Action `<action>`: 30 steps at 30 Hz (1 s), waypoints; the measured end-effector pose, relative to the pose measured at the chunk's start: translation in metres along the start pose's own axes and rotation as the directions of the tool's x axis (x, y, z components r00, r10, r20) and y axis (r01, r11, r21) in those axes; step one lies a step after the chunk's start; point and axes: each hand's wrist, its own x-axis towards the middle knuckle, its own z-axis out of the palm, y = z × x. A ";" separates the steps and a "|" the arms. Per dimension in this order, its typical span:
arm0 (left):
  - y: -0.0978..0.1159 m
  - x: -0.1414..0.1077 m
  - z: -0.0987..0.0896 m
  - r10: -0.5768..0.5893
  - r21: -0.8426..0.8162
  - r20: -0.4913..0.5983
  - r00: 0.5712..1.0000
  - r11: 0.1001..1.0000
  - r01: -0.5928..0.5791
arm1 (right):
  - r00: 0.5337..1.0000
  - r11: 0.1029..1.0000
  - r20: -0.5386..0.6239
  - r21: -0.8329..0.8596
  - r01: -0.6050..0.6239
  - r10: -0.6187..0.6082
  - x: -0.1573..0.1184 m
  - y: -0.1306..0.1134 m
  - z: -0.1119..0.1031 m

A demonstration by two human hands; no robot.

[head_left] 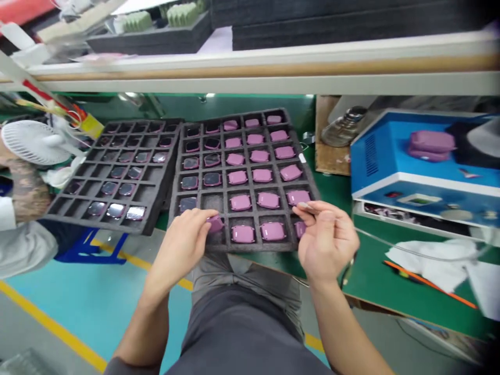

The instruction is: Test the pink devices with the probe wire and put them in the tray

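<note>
My left hand (186,235) is closed on a small purple watch-like case (214,224) at the front edge of a dark foam tray (213,201). The case is partly hidden by my fingers, and I cannot tell whether it rests in its compartment. Between the fingertips of my right hand (327,235) is the pale tip of a thin clear hose (402,247), near the tray's right front corner. More purple cases (261,175) lie in the tray's middle and right columns. Glassy dark faces (189,182) show in its left columns.
A second foam tray (145,195) with similar pieces stands left, near another person's tattooed arm (27,182) and a white fan (33,141). On the right is a blue machine (394,156) with a purple piece on top. A shelf edge (250,86) runs above.
</note>
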 end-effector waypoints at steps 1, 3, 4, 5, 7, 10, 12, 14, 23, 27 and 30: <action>-0.006 -0.005 -0.004 0.002 0.026 0.047 0.999 1.000 -0.003 | 1.000 1.000 -0.005 -0.011 -0.001 0.001 0.000 -0.001 0.001; -0.014 -0.009 -0.005 0.030 0.021 0.079 0.996 0.999 -0.032 | 1.000 1.000 -0.016 -0.025 0.008 -0.008 -0.001 -0.003 0.003; -0.017 -0.008 -0.004 0.043 -0.003 0.061 0.997 0.999 -0.043 | 1.000 0.999 -0.017 -0.028 0.014 -0.015 -0.002 -0.003 0.003; -0.019 -0.006 -0.002 0.046 -0.028 0.024 0.999 0.999 -0.046 | 1.000 0.999 -0.016 -0.032 0.021 -0.021 -0.002 -0.004 0.003; -0.024 0.004 -0.001 0.033 -0.050 -0.073 0.997 0.998 -0.037 | 0.999 0.999 -0.013 -0.039 0.029 -0.029 -0.002 -0.004 0.003; -0.030 0.021 -0.010 0.023 0.051 -0.160 0.987 0.999 -0.015 | 0.999 0.999 -0.023 -0.030 0.040 -0.041 -0.001 -0.003 0.002; -0.030 0.027 -0.017 0.058 0.157 -0.090 0.994 0.987 -0.044 | 0.999 0.999 -0.026 -0.014 0.043 -0.043 -0.001 -0.002 0.001; -0.025 0.025 -0.021 0.125 0.228 0.079 0.989 0.964 -0.140 | 0.999 0.999 -0.019 -0.010 0.036 -0.037 -0.001 -0.002 0.001; -0.012 -0.013 -0.009 0.218 0.205 0.219 0.951 0.943 -0.264 | 1.000 0.999 -0.005 -0.032 0.019 -0.019 -0.001 -0.005 0.001; -0.019 0.015 -0.014 0.181 0.180 0.198 0.963 0.959 -0.217 | 1.000 0.999 0.012 -0.036 -0.003 0.004 -0.001 -0.006 0.001; -0.037 0.067 -0.015 0.157 0.264 0.121 0.980 0.947 -0.184 | 1.000 0.999 0.004 -0.049 0.011 -0.010 -0.001 -0.005 0.002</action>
